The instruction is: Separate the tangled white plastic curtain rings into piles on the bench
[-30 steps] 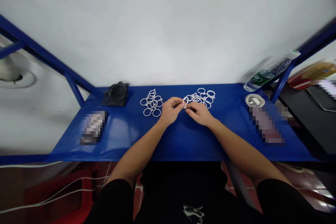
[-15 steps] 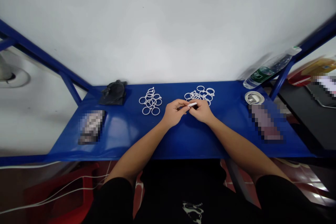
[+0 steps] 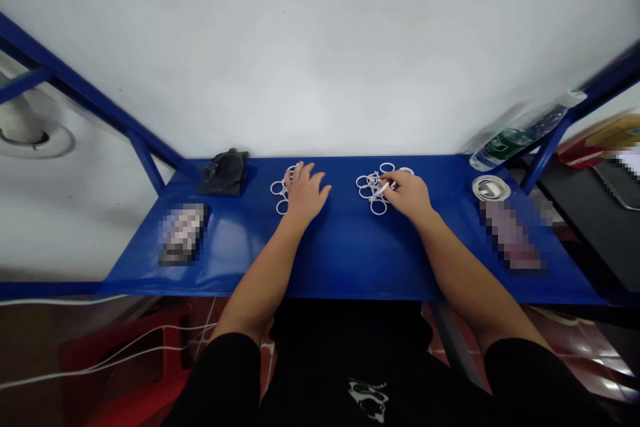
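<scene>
My left hand [image 3: 305, 199] is spread over the left cluster of white plastic rings [image 3: 283, 193], with its fingers apart; it covers much of that cluster. Above the right cluster of white rings [image 3: 371, 181], my right hand [image 3: 411, 196] pinches a white ring [image 3: 382, 189] between thumb and fingers. The pinched ring is seen nearly edge-on, and the hand hides part of it and some rings behind.
On the blue table [image 3: 345, 260], a black plastic bag [image 3: 225, 172] and a blurred-out phone-like object [image 3: 184, 235] lie left. At right are a roll of white tape [image 3: 477, 188], a blurred flat item [image 3: 513, 235] and a leaning water bottle [image 3: 523, 137]. Blue frame bars flank both sides.
My hands, which were together at a white ring, have moved apart. The left has gone left over the left cluster and opened; the right has moved right, over the right cluster.
</scene>
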`<state>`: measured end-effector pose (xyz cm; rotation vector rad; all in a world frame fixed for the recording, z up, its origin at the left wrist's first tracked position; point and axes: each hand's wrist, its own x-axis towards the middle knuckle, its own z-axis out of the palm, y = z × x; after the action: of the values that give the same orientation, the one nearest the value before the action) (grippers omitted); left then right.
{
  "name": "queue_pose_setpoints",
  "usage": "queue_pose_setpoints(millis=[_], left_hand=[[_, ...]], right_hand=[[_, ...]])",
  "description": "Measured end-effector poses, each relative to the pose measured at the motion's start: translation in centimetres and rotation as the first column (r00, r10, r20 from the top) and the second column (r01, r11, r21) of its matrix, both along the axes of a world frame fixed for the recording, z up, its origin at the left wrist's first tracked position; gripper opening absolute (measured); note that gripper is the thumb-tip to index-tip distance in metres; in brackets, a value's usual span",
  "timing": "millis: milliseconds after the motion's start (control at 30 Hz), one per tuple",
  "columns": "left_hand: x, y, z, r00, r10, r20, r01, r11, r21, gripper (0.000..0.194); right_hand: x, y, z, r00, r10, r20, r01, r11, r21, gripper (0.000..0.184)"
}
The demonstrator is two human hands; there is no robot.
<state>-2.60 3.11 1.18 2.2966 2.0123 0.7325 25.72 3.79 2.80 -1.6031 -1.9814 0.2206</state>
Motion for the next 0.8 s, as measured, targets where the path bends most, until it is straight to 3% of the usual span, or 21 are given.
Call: queue_pose_setpoints(millis=[67,167,333,467,567,667,800], left_hand=[[-1.6,0.6,-0.2,0.992,0.116,-0.045,-0.118,0.993,-0.026,0.034],[-2.9,1.1,-0.6,0.983,0.168,-0.080,-0.175,0.981,-0.090,0.032],[-3.0,1.3,-1.0,0.987,0.144,-0.075,-0.154,0.977,-0.150,0.026],[-2.4,1.1,-0.6,0.991,0.128,-0.039,-0.132,0.985,-0.111,0.023],[-1.4,0.7,0.1,0.996,0.071,0.057,-0.068,0.997,-0.043,0.022],[0.5,-0.3,0.7,0.982,-0.071,0.174,0.071,0.997,0.005,0.021],[3.1,-2.0,0.8,0.939,-0.258,0.227,0.260,0.965,0.023,0.022]], right_hand=[[0.2,0.1,0.5,0.996,-0.058,0.063,0.063,0.995,-0.075,0.027],[0.3,0.2,0.7,0.988,-0.109,0.110,0.125,0.980,-0.153,0.027],[0.2,0.3,0.1,0.993,-0.101,0.059,0.107,0.987,-0.122,0.032],[0.2,0.3,0.0,0.992,-0.121,0.021,0.123,0.984,-0.131,0.037],[-0.1,-0.1,0.1,0.991,-0.127,-0.032,0.125,0.990,-0.062,0.037],[-0.9,-0.9,0.0,0.996,0.032,-0.087,-0.028,0.998,0.052,0.035],[-2.3,-2.2,-0.5,0.936,0.346,-0.064,-0.337,0.935,0.113,0.039]])
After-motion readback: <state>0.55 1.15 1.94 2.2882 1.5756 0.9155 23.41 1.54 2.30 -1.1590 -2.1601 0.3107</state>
